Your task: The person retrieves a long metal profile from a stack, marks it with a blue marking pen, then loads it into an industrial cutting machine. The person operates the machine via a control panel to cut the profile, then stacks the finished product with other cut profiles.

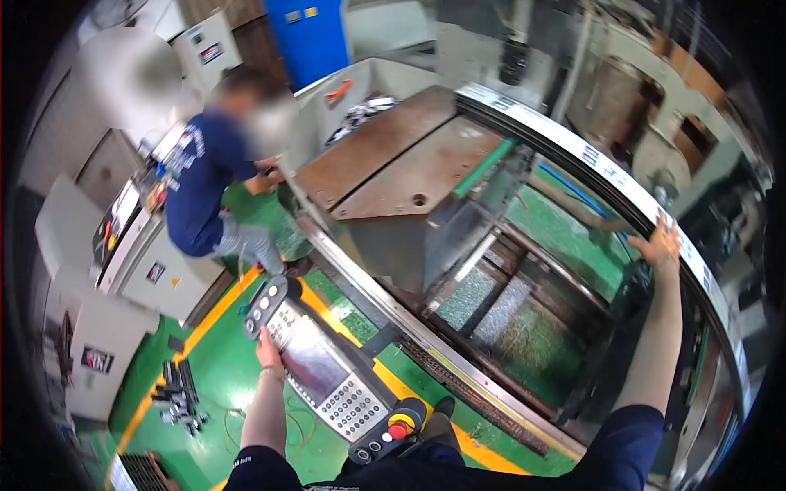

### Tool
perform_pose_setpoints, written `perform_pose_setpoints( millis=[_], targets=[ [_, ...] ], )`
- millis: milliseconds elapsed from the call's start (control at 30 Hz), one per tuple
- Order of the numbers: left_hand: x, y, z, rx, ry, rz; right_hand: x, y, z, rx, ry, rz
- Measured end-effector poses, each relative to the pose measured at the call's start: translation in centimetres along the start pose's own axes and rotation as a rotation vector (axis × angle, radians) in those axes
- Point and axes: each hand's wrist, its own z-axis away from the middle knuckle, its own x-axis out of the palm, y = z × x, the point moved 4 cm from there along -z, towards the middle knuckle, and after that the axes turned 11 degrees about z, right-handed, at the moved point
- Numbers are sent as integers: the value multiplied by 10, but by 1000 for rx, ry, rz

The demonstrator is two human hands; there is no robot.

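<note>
The person wears a dark navy short-sleeved top. The left sleeve (260, 470) carries a small pale mark, too small to read, and the right sleeve (626, 438) is plain. Both forearms are bare down to the left grip (268, 352) and the right grip (661, 244). A thin band (271, 373) circles the left wrist. Dark trousers (434, 462) and a black shoe (443, 407) show below.

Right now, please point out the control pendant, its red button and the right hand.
control pendant (313, 362): head view, on its grey screen.
red button (399, 430): head view, on the button's top.
right hand (661, 245): head view, on the back of the hand.
</note>
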Motion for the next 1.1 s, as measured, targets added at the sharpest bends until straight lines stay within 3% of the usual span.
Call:
perform_pose_setpoints(
  millis=[133, 400, 633, 733, 833, 933, 1100],
  targets=[
    [-3, 0, 0, 23, 73, -93, 11, 3, -8, -110, 91, -62],
    [1, 20, 17, -57, 236, -372, 24, 6, -24, -20, 67, 55],
    [12, 43, 36, -77, 234, -356, 13, -2, -16, -18, 19, 68],
    [-1, 19, 14, -40, 269, -391, 44, 14, -48, -51, 75, 67],
    [12, 49, 41, -135, 214, -345, 48, 15, -54, -75, 82, 115],
    [-2, 21, 15, -102, 236, -358, 49, 15, -58, -181, 132, 72],
    [7, 46, 37, -65, 306, -393, 68, 25, -84, -175, 177, 65]
  ],
)
